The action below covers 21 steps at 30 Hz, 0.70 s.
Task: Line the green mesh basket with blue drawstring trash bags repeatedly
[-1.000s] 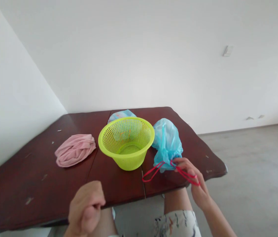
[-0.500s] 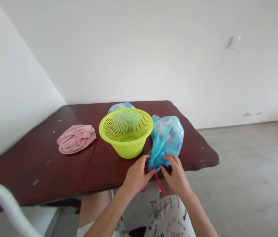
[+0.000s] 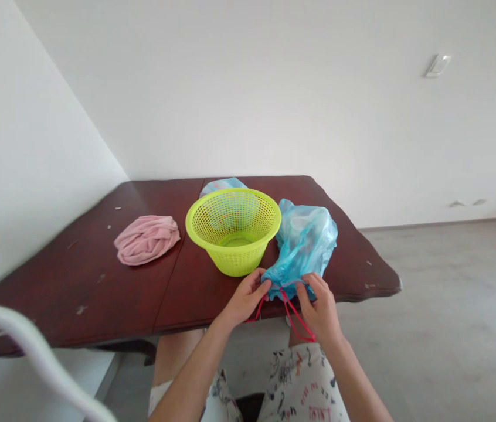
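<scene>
A translucent blue drawstring plastic bag (image 3: 303,240) lies at the table's front edge, its gathered mouth toward me. Something pale shows inside, too blurred to name. My left hand (image 3: 248,295) pinches the left side of the mouth between thumb and fingers. On the right side of the mouth, my right hand (image 3: 319,303) grips the plastic the same way. Red drawstrings (image 3: 294,310) hang from the opening between my hands, over the table edge. Just left of the bag stands a yellow-green plastic basket (image 3: 234,258) with perforated walls and nothing visible inside.
A folded pink cloth (image 3: 148,239) lies left of the basket on the dark red wooden table (image 3: 120,299). Behind the basket another bluish plastic bag (image 3: 223,185) is partly hidden. A white curved bar (image 3: 28,346) crosses the lower left. White walls stand behind and to the left.
My hands have moved apart, and the bag's bunched mouth is spread wider between them. The red drawstrings hang in a larger loop. The whole view has shifted slightly.
</scene>
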Each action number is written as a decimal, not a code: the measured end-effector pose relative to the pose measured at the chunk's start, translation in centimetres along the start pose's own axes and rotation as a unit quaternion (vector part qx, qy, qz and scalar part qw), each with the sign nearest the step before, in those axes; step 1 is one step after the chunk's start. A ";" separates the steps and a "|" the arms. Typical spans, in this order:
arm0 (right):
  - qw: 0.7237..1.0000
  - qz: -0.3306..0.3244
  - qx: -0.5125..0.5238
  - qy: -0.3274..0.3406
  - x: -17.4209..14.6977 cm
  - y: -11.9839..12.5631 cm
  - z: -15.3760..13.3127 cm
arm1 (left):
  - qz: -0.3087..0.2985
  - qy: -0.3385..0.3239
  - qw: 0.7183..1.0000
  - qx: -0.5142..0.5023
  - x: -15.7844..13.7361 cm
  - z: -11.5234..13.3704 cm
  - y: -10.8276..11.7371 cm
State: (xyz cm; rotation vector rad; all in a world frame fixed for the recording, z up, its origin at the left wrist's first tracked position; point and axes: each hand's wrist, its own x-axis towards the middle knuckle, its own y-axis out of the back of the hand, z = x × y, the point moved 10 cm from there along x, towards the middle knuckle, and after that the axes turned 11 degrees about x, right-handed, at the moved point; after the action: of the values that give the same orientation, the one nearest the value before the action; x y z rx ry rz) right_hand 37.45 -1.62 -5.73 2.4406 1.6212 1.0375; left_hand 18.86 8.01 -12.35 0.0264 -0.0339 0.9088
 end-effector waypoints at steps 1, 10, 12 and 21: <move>1.000 -0.003 0.014 0.000 0.2 -0.1 -0.2 | -0.001 -0.004 1.000 -0.023 -0.1 0.1 0.1; 0.999 0.002 0.029 0.021 0.4 -2.4 -1.0 | -0.079 -0.030 0.996 -0.039 -2.2 1.8 -1.5; 0.999 0.014 0.040 0.015 0.3 -2.6 -0.9 | -0.079 -0.011 0.997 -0.025 -2.4 1.6 -1.5; 0.992 0.089 0.085 -0.023 0.4 -0.6 -0.4 | -0.077 -0.018 0.995 -0.061 -2.1 1.3 -1.3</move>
State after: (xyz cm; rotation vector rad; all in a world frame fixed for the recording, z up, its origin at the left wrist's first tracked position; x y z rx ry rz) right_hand 36.88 -1.16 -5.45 2.7409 1.5620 0.8879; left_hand 18.59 5.51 -11.19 -0.0683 -0.1194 0.7509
